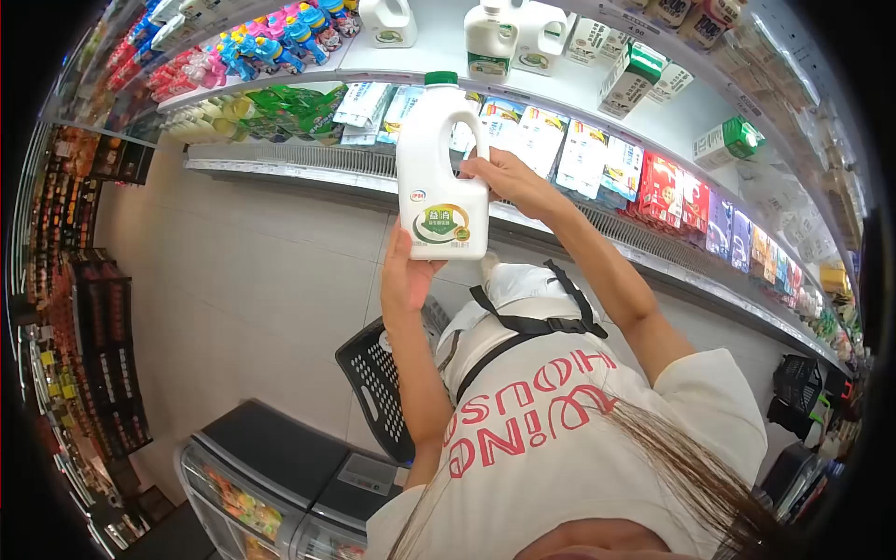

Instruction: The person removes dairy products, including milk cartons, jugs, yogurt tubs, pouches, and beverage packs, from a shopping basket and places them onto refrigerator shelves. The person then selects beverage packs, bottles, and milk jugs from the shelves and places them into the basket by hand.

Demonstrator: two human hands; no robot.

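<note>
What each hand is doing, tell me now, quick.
Left hand: holding the white jug at its lower corner.
Right hand: closed on the jug's handle.

Smooth white plastic jug (431, 177), matt tile floor (252, 252).

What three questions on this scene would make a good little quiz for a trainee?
1. What color is the cap on the jug?
A) Red
B) Green
C) Blue

2. True or false: the right hand is at the jug's handle.

3. Fill in the blank with "cap" or "base": the left hand holds the jug near its ____.

Key: 1. B; 2. true; 3. base
</note>
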